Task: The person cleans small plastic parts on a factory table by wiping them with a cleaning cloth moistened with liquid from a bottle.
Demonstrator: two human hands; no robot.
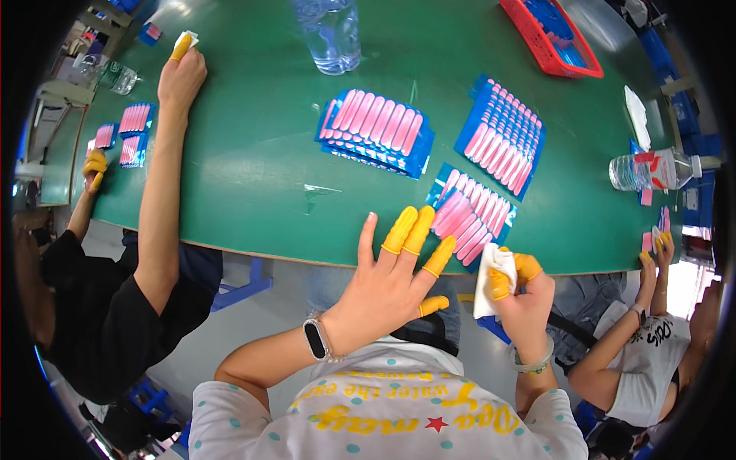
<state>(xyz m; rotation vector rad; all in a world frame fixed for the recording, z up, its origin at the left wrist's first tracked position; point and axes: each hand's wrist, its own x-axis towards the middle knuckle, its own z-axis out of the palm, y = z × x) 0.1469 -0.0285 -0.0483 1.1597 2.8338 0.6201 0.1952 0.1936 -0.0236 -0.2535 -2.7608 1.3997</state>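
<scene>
My left hand [376,290], with yellow finger cots on most of its fingers, is open and its fingers are spread at the table's near edge. Its fingertips touch or nearly touch the closest blue sheet [506,216], which carries rows of slim pink rounded strips [460,218]. My right hand [530,305], also in yellow finger cots, is closed on a folded white cloth [483,290] just right of those strips. Farther off, a second sheet of pink strips [502,142] lies to the right. A stack of such sheets [374,126] is to the left.
The green table [253,169] holds a clear water bottle [330,38] at the back and a red basket [553,46] of blue items at back right. Another bottle [655,170] lies on the right. Co-workers sit on both sides, one arm [172,146] reaching across at left.
</scene>
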